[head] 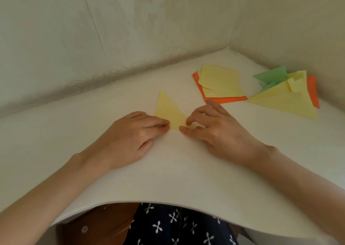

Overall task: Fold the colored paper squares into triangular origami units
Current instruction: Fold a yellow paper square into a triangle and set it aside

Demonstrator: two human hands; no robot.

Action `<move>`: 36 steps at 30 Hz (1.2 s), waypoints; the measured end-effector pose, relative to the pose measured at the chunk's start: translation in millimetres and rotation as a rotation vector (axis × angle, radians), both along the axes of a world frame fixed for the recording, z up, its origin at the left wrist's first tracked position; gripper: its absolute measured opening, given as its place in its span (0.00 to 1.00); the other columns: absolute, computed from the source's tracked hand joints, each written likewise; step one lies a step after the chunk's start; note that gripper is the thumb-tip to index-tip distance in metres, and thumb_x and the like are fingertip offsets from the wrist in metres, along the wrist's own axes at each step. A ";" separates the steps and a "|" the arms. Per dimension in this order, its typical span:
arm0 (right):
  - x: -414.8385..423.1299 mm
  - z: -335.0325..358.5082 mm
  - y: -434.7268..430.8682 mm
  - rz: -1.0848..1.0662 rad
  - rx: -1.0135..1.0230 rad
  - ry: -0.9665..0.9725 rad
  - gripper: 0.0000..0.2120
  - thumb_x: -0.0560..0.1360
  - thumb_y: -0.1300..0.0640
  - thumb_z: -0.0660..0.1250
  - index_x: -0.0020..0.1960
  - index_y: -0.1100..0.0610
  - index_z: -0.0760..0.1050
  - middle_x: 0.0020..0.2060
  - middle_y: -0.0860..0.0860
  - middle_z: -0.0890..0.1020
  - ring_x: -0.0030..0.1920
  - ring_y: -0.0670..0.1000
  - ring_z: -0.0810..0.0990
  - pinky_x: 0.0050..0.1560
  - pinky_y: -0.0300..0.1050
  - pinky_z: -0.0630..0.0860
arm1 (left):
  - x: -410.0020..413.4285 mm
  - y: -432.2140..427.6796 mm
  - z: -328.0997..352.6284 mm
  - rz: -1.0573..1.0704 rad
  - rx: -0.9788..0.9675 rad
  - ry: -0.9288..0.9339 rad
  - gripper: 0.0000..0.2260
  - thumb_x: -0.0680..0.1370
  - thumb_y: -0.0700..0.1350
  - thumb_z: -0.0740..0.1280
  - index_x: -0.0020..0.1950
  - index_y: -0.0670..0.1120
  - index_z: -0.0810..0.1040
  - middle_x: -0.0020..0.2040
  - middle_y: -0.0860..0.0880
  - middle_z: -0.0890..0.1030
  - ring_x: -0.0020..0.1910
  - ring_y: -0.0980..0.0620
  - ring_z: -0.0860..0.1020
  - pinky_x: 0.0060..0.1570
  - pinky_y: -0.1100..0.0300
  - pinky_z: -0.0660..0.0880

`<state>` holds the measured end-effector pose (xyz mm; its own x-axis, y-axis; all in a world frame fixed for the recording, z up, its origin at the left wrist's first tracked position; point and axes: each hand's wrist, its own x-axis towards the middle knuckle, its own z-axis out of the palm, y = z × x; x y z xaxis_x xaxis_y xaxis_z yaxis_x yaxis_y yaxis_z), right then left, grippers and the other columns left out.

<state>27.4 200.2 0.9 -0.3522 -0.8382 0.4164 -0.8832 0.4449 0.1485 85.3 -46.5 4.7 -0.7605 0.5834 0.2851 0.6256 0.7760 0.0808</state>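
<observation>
A yellow paper triangle (168,110) lies flat on the white table (177,170), its long point aimed away from me. My left hand (132,138) rests palm down with its fingertips pressing the triangle's near left edge. My right hand (216,130) pinches the triangle's near right corner between thumb and forefinger. To the right lies a stack of unfolded squares (220,82), yellow on top and orange beneath. Further right sits a pile of folded triangles (287,97) in yellow, green and orange.
Wallpapered walls (112,29) close the table in at the back and right, meeting in a corner behind the paper piles. The table's near edge curves just above my lap, which is covered in dark patterned fabric (177,226).
</observation>
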 end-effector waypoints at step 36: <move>-5.8 -2.9 14.0 -0.014 -0.246 -0.145 0.11 0.76 0.60 0.62 0.44 0.56 0.83 0.41 0.52 0.79 0.45 0.53 0.74 0.46 0.44 0.69 | -33.9 -12.5 -3.1 0.019 0.328 -0.354 0.25 0.74 0.54 0.58 0.71 0.56 0.64 0.72 0.58 0.65 0.70 0.59 0.61 0.70 0.66 0.53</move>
